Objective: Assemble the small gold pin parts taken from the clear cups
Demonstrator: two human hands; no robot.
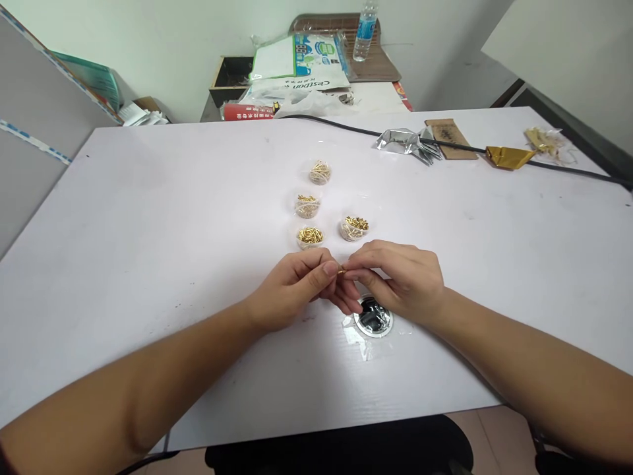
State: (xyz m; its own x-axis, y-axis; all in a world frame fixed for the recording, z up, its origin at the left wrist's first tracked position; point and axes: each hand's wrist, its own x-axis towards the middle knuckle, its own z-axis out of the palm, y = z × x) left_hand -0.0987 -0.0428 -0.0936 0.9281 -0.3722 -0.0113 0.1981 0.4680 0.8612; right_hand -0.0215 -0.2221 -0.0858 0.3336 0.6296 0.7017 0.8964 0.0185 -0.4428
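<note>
As both bare forearms reach in over a white table [222,198], a dark, round opening [374,316] ringed with clear tape lies under the fingers, between the hands. Just beyond it, the left hand [306,280] pinches a tiny gold-coloured piece [341,271] between thumb and finger, its other fingers loosely curled. The right hand [400,277] meets it, thumb and fingertips closed on the same piece, probably because something so small needs steadying from both sides.

Past the left hand's knuckles stands a clear cup [310,246] of short gold pins. A second cup [354,236] sits just beyond the right fingertips; a third [307,212] and fourth [320,179] stand farther off. Separate cups seem to keep the pieces from scattering, within easy reach. Farthest from the right hand, a black cable [346,126] crosses near silver wrapping [400,140], seemingly pushed aside for working room.
</note>
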